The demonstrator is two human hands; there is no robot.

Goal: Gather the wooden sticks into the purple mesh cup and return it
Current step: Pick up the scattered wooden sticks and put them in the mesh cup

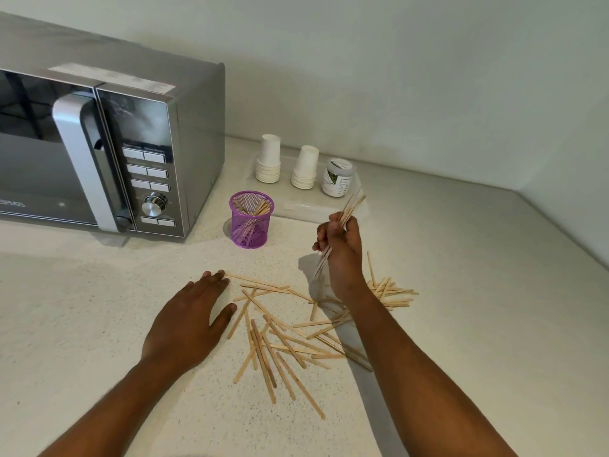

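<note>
Purple mesh cup (251, 219): standing upright on the tabletop (461, 258), just right of the microwave (99, 143); holding several wooden sticks leaning inside.
Tray (296, 206): lying right of the microwave, behind the cup; carrying two stacks of white paper cups (286, 163) and a small jar (337, 178).
Loose sticks (290, 334): lying scattered on the tabletop, in front of and to the right of the microwave.
Right hand (339, 249): hovering raised over the scatter, right of the cup; fingers clenching a bundle of sticks (349, 209), its ends poking out above and below the fist.
Left hand (191, 321): lying palm down in front of the microwave, fingers released and stretched out, fingertips near one stick's end.
Writing: showing on the microwave's lower left edge and on the jar label, too blurred for reading.
</note>
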